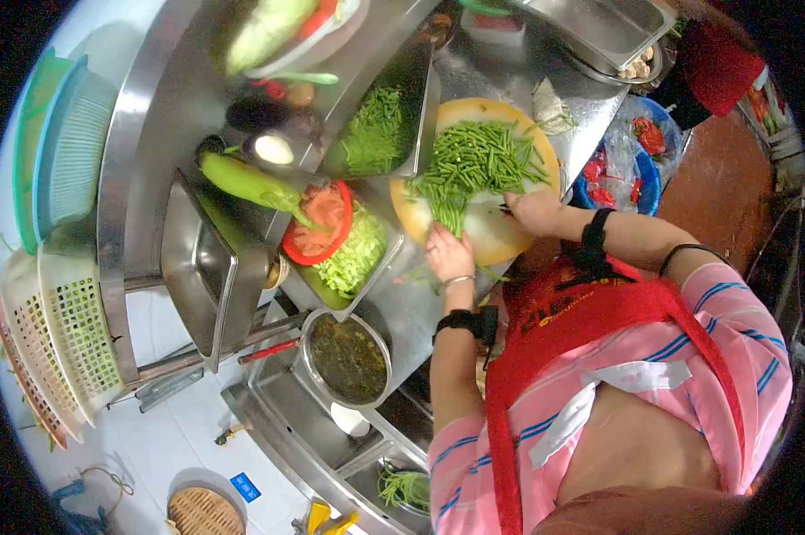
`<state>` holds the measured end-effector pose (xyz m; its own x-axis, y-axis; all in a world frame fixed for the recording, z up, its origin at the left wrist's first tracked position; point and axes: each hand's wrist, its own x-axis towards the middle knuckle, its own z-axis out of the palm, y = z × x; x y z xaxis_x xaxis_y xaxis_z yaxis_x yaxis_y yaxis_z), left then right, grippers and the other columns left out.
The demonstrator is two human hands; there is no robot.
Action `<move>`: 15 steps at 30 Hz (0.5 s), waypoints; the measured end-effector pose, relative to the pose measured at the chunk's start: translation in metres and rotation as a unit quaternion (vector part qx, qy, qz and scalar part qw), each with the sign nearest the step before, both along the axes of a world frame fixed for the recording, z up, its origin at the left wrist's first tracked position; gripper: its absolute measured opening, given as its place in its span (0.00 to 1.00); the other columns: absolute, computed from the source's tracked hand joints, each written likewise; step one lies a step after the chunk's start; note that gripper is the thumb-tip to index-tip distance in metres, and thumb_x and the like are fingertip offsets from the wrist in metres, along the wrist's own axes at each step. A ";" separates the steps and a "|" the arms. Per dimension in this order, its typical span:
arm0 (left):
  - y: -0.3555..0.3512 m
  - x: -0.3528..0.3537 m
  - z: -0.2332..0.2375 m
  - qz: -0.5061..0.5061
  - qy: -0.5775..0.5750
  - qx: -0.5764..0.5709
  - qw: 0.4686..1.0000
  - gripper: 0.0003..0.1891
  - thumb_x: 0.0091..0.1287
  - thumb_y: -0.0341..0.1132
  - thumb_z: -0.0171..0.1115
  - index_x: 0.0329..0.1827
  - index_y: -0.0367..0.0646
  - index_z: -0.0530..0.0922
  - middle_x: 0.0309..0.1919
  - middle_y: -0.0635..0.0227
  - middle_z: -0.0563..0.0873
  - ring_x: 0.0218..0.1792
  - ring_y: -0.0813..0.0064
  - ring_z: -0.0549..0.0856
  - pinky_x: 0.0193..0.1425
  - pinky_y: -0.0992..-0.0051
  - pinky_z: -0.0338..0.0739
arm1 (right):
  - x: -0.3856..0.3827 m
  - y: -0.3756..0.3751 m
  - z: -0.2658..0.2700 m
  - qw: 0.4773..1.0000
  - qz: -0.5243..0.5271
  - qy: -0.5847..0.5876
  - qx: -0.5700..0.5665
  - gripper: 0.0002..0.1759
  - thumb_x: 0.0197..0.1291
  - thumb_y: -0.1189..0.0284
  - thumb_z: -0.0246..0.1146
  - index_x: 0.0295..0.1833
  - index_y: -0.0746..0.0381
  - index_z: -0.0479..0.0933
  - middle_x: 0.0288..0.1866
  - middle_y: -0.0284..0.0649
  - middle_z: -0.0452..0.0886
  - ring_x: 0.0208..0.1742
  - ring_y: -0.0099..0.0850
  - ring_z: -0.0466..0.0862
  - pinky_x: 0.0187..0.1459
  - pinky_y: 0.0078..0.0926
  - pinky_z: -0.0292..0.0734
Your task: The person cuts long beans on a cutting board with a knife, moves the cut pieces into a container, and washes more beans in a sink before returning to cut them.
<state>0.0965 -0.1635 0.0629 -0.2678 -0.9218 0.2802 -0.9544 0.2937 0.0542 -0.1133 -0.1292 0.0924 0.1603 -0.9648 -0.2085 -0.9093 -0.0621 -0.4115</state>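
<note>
We find writing only on the red cloth apron (590, 312), yellow lettering too blurred for us to read, and on a small blue label (246, 486) on the floor, equally illegible. Our left hand (449, 254) lies palm down, fingers together and lightly bent, pressing the near end of the long green beans (478, 160) and gripping nothing we can see. Our right hand (534, 212) is closed around a dark-handled knife (506, 209) just beside the left. The beans lie heaped on the round wooden cutting board (500, 241), which sits on the steel counter (402, 303). Both forearms reach in from the lower right, one wearing a black watch (460, 321).
</note>
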 end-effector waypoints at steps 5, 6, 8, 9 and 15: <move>-0.004 0.011 0.002 -0.042 -0.007 0.032 0.999 0.29 0.57 0.43 0.60 0.57 0.35 0.66 0.52 0.56 0.72 0.51 0.57 0.74 0.54 0.64 0.71 | -0.005 0.006 0.037 0.999 -0.014 0.019 0.035 0.20 0.58 0.60 0.54 0.45 0.67 0.67 0.25 0.50 0.80 0.27 0.46 0.82 0.27 0.43 0.75; -0.004 0.009 0.003 -0.046 -0.006 0.031 0.998 0.29 0.57 0.43 0.60 0.57 0.35 0.66 0.52 0.56 0.72 0.51 0.57 0.74 0.54 0.64 0.71 | -0.008 0.007 0.037 0.999 -0.018 0.020 0.034 0.20 0.58 0.60 0.54 0.45 0.67 0.67 0.25 0.50 0.80 0.27 0.46 0.82 0.27 0.43 0.75; 0.000 0.004 0.005 -0.053 -0.033 0.074 0.995 0.28 0.57 0.42 0.60 0.56 0.35 0.66 0.52 0.56 0.71 0.51 0.57 0.74 0.53 0.64 0.72 | -0.013 0.010 0.034 1.000 -0.001 0.010 0.029 0.18 0.58 0.62 0.54 0.44 0.67 0.67 0.26 0.50 0.80 0.27 0.46 0.82 0.28 0.43 0.75; 0.003 0.004 0.004 -0.056 -0.033 0.075 0.995 0.28 0.57 0.42 0.60 0.56 0.35 0.66 0.52 0.56 0.71 0.51 0.57 0.74 0.53 0.64 0.72 | -0.010 0.010 0.032 0.999 -0.004 0.009 0.031 0.18 0.58 0.62 0.54 0.44 0.67 0.67 0.26 0.50 0.80 0.27 0.46 0.82 0.28 0.43 0.75; -0.005 0.015 0.005 -0.110 -0.014 0.075 0.991 0.27 0.57 0.39 0.61 0.56 0.35 0.66 0.53 0.52 0.70 0.51 0.54 0.73 0.55 0.62 0.71 | -0.002 0.000 0.040 0.997 -0.014 -0.018 0.077 0.16 0.58 0.68 0.51 0.49 0.67 0.67 0.31 0.52 0.80 0.35 0.51 0.81 0.36 0.45 0.75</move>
